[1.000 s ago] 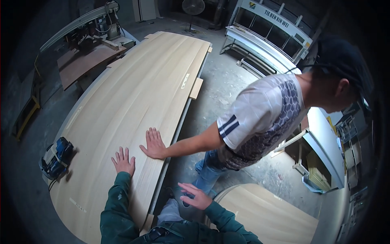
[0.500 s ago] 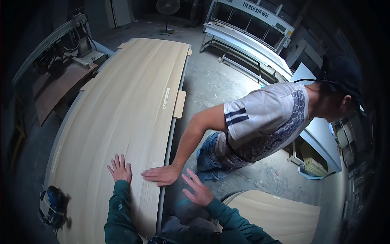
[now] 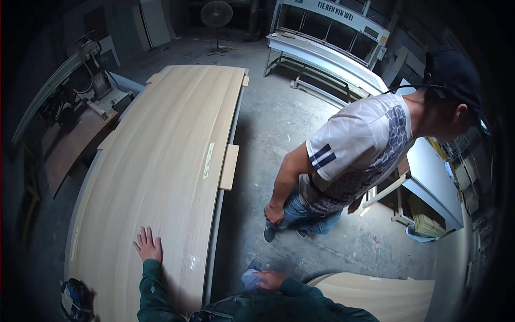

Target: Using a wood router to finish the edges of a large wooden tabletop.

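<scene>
My left hand lies flat on a long pale wood-grain panel, fingers spread and holding nothing. Low in front of my body is my right hand, off the panel's right edge and beside my pale trouser leg. Its fingers point left, loosely apart, with nothing visible in them. A pale strip with handwritten marks sits on the panel near its right edge. A small shiny patch shows on the surface right of my left hand. At the panel's near left rests a dark blue hand-held power tool.
A co-worker stands right of the panel, turned away. Wood pieces jut from under it, including a block. Another wooden panel lies at lower right. A machine stands left, a fan and a press behind.
The co-worker has lifted a hand off the panel and lowered it beside the leg. My right hand has dropped toward my body. My left hand stays on the panel; the view has shifted.
</scene>
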The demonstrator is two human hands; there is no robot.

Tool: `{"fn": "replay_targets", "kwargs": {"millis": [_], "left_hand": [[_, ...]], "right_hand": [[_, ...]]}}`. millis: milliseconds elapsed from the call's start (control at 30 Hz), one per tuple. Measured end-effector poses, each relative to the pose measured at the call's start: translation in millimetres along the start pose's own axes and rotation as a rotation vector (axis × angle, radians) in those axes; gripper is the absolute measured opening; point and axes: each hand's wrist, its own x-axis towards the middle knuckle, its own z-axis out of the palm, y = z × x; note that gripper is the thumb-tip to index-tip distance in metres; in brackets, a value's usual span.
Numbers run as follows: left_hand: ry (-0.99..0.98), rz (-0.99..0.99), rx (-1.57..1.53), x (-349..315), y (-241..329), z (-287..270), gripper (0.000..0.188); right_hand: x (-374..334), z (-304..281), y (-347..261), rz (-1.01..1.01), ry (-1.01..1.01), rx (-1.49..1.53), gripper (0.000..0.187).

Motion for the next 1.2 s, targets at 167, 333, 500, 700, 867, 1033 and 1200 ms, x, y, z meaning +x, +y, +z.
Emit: {"fn": "replay_targets", "kwargs": {"millis": [167, 333, 500, 700, 867, 1033, 1200], "left_hand": [[0.012, -0.261, 0.06, 18.6, 16.4, 13.2, 0.061], [0.0, -0.579, 0.104, 41.4, 40.4, 26.4, 0.059], [0.007, -1.01, 0.109, 99.1, 63.5, 51.0, 0.066], [0.059, -1.208, 0.116, 217.1, 86.9, 75.8, 0.07], [0.043, -1.198, 0.136, 349.4, 172.3, 93.9, 0.067], [0.029, -0.727, 0.096, 513.3, 314.5, 108.1, 0.064], [0.032, -0.203, 0.031, 672.2, 507.0, 118.9, 0.066]], "right_hand": [[23.7, -69.9, 62.9, -0.044, 0.104, 0.17, 0.051], [39.5, -178.9, 116.0, 0.124, 0.339, 0.16, 0.047], [113.1, -260.9, 137.1, -0.067, 0.422, 0.167, 0.047], [223.1, -372.2, 193.5, -0.103, 0.343, 0.193, 0.047], [292.2, -458.6, 300.0, 0.002, 0.189, 0.287, 0.051], [323.4, -471.7, 466.2, 0.546, 0.344, 0.12, 0.038], [298.8, -505.9, 564.4, 1.103, 0.465, 0.903, 0.036]]}}
